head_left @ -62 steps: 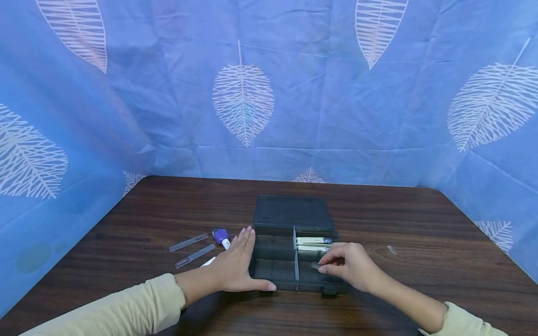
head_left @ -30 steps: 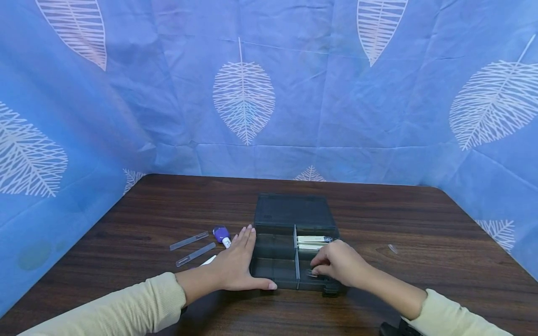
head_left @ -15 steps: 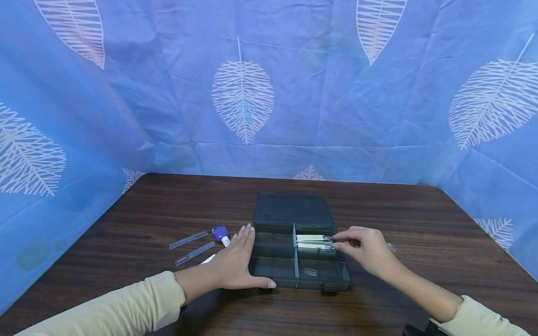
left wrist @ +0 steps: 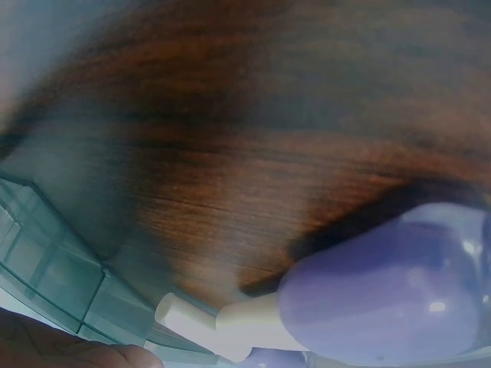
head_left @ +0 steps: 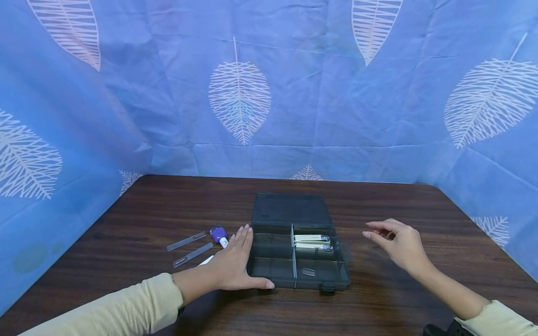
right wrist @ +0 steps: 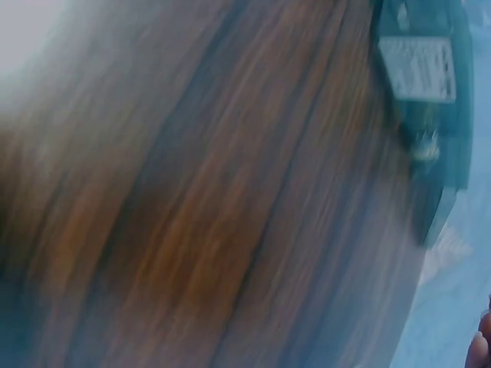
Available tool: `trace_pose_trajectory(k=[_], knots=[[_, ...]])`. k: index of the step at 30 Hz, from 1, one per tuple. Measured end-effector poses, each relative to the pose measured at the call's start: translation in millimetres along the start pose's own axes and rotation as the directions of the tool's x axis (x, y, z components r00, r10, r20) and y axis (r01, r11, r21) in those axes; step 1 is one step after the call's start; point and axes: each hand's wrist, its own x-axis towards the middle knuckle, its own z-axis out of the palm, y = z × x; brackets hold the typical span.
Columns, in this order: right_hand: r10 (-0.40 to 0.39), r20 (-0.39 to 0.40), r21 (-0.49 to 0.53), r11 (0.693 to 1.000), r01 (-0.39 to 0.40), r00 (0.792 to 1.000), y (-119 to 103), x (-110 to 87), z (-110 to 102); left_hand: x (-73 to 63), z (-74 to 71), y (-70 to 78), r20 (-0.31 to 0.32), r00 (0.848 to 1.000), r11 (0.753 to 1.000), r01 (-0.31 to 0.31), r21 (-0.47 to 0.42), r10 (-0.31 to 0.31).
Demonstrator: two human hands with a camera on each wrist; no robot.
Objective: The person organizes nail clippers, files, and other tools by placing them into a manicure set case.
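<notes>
My left hand point(head_left: 235, 266) rests against the left side of a dark see-through divided box point(head_left: 273, 280), fingers straight, thumb along its front edge. The box's lid point(head_left: 292, 210) lies open toward the back. Two cream bars with shiny ends point(head_left: 313, 246), resembling nail clippers, lie in its back right compartment. In the front right compartment is a small clear piece point(head_left: 308, 271). Right of the box, my right hand point(head_left: 399, 245) is raised over the table, fingers loosely bent, thumb and fingertips apart with nothing visible between them.
Beside my left hand lies a purple nail polish bottle point(head_left: 218, 234) with a white cap. Two clear flat sticks point(head_left: 186, 241) lie further left. A white tip point(head_left: 207, 260) shows from behind the left hand. A blue leaf-print cloth point(head_left: 294, 102) hangs around the table.
My right hand placed a small clear piece in the front right compartment, touched the cream bars' right end, then moved right, away from the box. The left hand stays put.
</notes>
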Motion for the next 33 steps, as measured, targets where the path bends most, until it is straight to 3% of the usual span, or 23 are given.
trace_pose_trajectory(k=[10, 14, 16, 19, 24, 28, 33], knots=[[0.034, -0.034, -0.052, 0.998, -0.036, 0.999, 31.8, -6.3, -6.9, 0.5, 1.3, -0.9, -0.002, 1.0, 1.0, -0.002, -0.001, 0.002], [0.092, 0.011, -0.082, 0.992, -0.091, 0.996, 41.1, -11.0, -6.6, 0.6, 1.6, -1.0, -0.003, 1.0, 1.0, -0.001, -0.002, 0.001], [0.154, 0.064, -0.121, 0.982, -0.145, 0.986, 44.4, -13.3, -7.1, 0.6, 1.9, -1.1, -0.004, 1.0, 1.0, -0.002, -0.001, 0.002], [0.252, 0.151, -0.185, 0.957, -0.223, 0.956, 48.1, -15.3, -8.3, 0.6, 2.3, -1.5, -0.002, 1.0, 1.0, -0.004, 0.0, 0.004], [0.343, 0.22, -0.238, 0.927, -0.291, 0.913, 52.7, -14.1, -8.5, 0.8, 2.4, -2.0, 0.001, 1.0, 1.0, -0.002, -0.004, 0.002], [0.374, 0.239, -0.252, 0.915, -0.315, 0.896, 55.5, -14.1, -7.3, 0.6, 2.4, -1.9, 0.0, 1.0, 1.0, -0.002, -0.003, 0.002], [0.384, 0.238, -0.248, 0.912, -0.327, 0.892, 57.0, -14.5, -5.8, 0.0, 1.7, -1.6, 0.005, 1.0, 1.0, 0.003, 0.001, -0.003]])
